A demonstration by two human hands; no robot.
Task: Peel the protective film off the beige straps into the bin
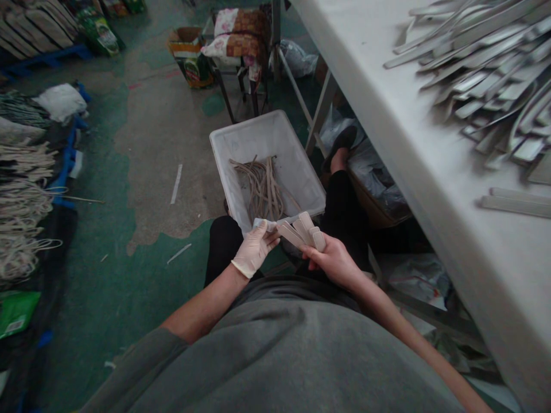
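Observation:
My left hand (255, 248), in a white glove, pinches the near end of a bunch of flat beige strips (301, 231) above my lap. My bare right hand (333, 261) grips the same bunch from the other side, with the strip ends fanning up past my fingers. Just beyond the hands, on the floor between my knees, stands a white plastic bin (241, 137) with a loose tangle of similar strips (262, 186) lying inside it.
A white table (387, 115) runs along the right, carrying a heap of grey flat strips (486, 63). Plastic bags lie under it. On the left are coils of cord (21, 212) on blue pallets. A stool (241, 46) and cardboard box (189, 54) stand further off.

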